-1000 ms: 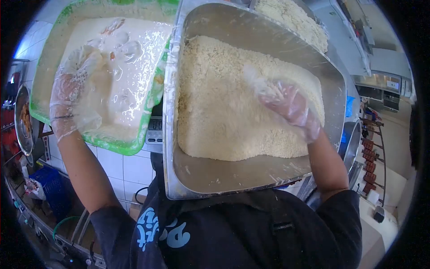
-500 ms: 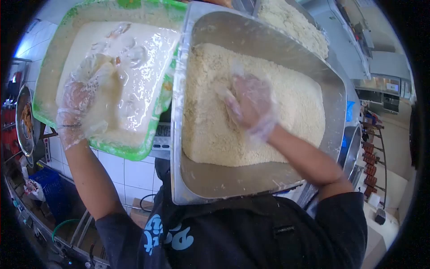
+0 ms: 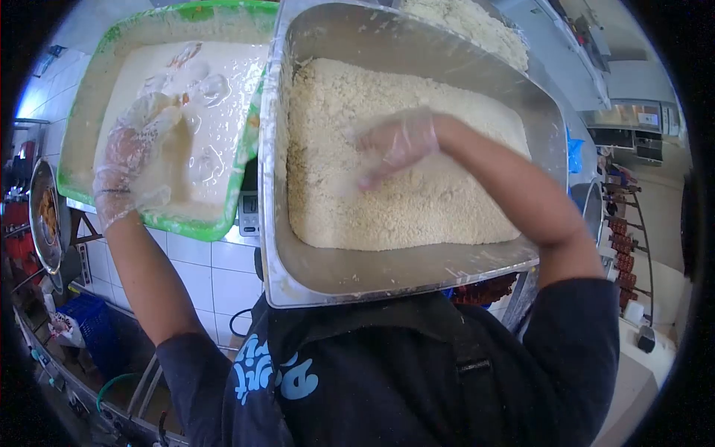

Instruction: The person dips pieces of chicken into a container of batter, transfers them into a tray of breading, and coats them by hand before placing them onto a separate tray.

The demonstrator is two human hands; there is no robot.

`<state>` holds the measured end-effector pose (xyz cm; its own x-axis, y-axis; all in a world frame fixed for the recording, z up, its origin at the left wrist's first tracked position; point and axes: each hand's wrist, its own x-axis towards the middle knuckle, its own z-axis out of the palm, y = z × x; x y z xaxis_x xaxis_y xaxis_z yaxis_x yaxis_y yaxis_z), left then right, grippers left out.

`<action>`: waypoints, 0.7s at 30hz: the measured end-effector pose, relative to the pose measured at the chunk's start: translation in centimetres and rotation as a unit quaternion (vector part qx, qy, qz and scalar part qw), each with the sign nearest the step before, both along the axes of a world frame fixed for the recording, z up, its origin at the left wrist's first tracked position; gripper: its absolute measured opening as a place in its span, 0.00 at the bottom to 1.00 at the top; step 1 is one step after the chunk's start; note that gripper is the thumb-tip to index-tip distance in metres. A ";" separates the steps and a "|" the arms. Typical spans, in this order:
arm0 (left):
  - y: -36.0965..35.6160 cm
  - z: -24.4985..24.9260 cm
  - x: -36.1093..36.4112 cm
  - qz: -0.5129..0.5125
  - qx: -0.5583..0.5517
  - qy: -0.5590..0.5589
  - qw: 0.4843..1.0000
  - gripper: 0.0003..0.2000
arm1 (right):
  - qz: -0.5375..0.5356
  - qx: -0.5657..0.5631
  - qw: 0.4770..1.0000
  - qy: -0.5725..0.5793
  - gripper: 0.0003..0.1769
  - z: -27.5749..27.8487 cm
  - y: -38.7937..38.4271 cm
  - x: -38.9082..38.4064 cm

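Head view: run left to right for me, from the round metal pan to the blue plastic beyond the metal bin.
Round metal pan → green tub of white liquid → digital scale → metal bin of pale crumbly powder → blue plastic.

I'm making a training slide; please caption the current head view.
Gloved left hand at white batter in a green tub; blurred right hand at pale flour in a metal pan.

Light blue lettering (image 3: 277, 376) on a black apron (image 3: 387, 365), near its upper left edge: a tilted P is legible, the rest lost in folds. Digits on the scale (image 3: 249, 214), by the steel tub's (image 3: 272, 149) left edge, are too small to read.
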<state>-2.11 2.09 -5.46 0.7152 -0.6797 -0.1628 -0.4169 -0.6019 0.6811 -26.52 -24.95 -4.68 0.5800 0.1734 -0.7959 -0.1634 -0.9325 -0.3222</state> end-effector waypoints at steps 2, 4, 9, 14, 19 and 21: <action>0.5 -0.8 1.0 -0.002 0.002 -0.014 1.000 0.20 | 0.130 0.061 0.988 -0.046 0.34 -0.2 -1.1 -0.3; 1.0 -1.8 1.8 0.001 0.007 -0.027 1.000 0.20 | 0.126 0.044 0.987 0.095 0.34 1.2 0.1 0.9; 0.7 -0.8 0.8 0.039 -0.022 0.052 0.998 0.18 | 0.080 0.098 0.991 0.047 0.36 0.4 -0.9 -0.7; 0.3 -0.5 0.7 0.038 -0.036 0.058 0.997 0.16 | -0.002 0.106 0.985 -0.140 0.25 8.4 -2.3 -0.5; -0.2 0.8 -0.7 0.064 -0.023 0.080 0.995 0.17 | 0.096 0.099 0.945 -0.298 0.26 13.0 -2.0 -3.5; 0.0 0.2 -0.3 0.042 -0.018 0.046 0.998 0.17 | 0.097 0.163 0.937 -0.292 0.26 11.0 -3.9 -6.0</action>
